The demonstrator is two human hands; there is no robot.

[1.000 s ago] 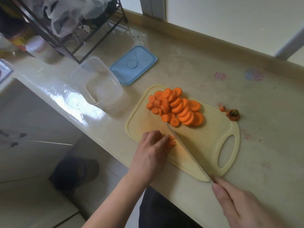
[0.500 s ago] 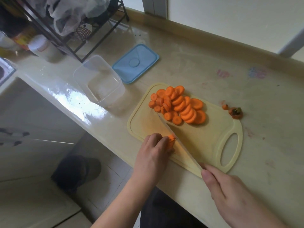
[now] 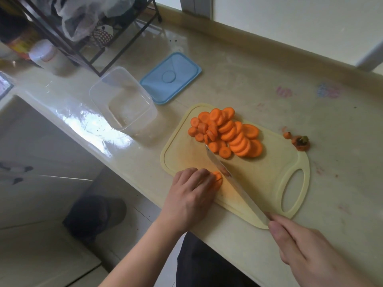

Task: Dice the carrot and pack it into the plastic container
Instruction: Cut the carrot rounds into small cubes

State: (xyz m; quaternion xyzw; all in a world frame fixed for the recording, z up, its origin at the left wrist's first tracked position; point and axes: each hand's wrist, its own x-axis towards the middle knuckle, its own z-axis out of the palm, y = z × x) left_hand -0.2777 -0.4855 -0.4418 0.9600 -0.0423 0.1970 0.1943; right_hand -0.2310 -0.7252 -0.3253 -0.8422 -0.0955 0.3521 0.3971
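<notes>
On the cutting board (image 3: 267, 179) at the tabletop's (image 3: 248, 83) near edge, two hands work one knife (image 3: 232, 179) and one carrot stub (image 3: 217, 179).

Left hand (image 3: 190, 195) presses curled fingers onto the carrot stub at the board's near-left edge; right hand (image 3: 306, 251) grips the knife handle past the board's near corner, blade slanting just beside the stub, tip touching the pile of carrot slices (image 3: 226, 133), too overlapped to count, on the board's far half. One clear plastic container (image 3: 122, 100) stands open left of the board, near the tabletop's front edge, one blue lid (image 3: 170, 77) just behind it. Two carrot scraps (image 3: 298, 141) lie off the board's far-right side. A wire rack (image 3: 83, 38) crowds the far-left corner.
</notes>
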